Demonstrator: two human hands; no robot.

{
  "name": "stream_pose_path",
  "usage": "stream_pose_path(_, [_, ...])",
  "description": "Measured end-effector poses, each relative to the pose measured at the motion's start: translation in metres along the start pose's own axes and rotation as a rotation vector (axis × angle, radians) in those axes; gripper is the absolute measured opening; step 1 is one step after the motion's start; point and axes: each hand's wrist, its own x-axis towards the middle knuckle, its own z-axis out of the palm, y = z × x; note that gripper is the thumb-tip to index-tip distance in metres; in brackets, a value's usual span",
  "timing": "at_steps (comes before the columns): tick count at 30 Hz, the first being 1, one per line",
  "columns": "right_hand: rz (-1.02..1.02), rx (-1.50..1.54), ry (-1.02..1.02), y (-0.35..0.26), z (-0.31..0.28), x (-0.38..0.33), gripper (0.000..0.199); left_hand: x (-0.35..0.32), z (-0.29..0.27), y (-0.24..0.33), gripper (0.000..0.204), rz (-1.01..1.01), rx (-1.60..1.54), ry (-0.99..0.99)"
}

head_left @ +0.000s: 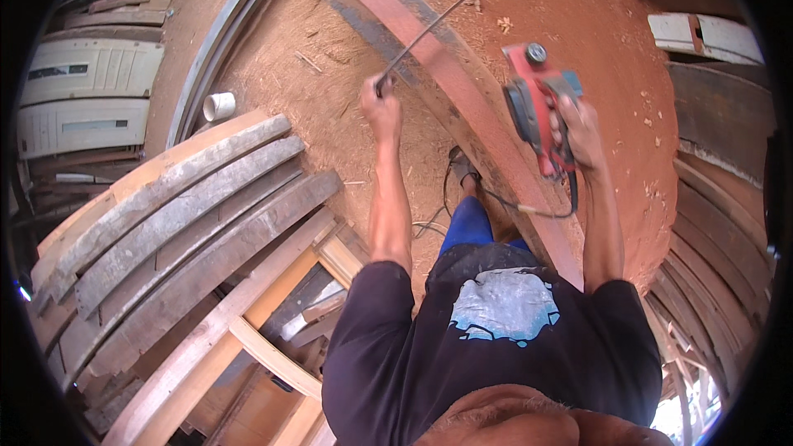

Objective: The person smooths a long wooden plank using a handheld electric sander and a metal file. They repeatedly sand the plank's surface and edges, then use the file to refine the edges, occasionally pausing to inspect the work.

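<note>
My left hand is closed round the dark handle of a long, thin metal tool. Its narrow shaft points up and to the right across a reddish wooden beam; the exact kind is unclear. In my right hand is a red and black electric planer, gripped by its rear handle and lifted to the right of the beam. A dark power cord loops from the planer's back across the beam toward my foot.
Stacked weathered planks and a wooden frame fill the lower left. A white cup-like container lies near them. Pale panels stand at far left, more boards line the right. Shavings dot the reddish ground.
</note>
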Motion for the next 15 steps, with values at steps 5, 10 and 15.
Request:
stream_pose_path(5, [0.171,0.054,0.232,0.046,-0.055,-0.084,0.055,0.073,0.069,-0.008,0.007,0.129,-0.005,0.008])
stream_pose_path(10, [0.164,0.122,0.337,0.072,-0.074,-0.121,0.056,0.078,0.082,-0.013,0.008,0.22,0.006,0.056])
stream_pose_path(15, [0.173,0.121,0.352,0.076,-0.076,-0.13,0.056,0.073,0.083,-0.005,0.01,0.205,0.024,0.091])
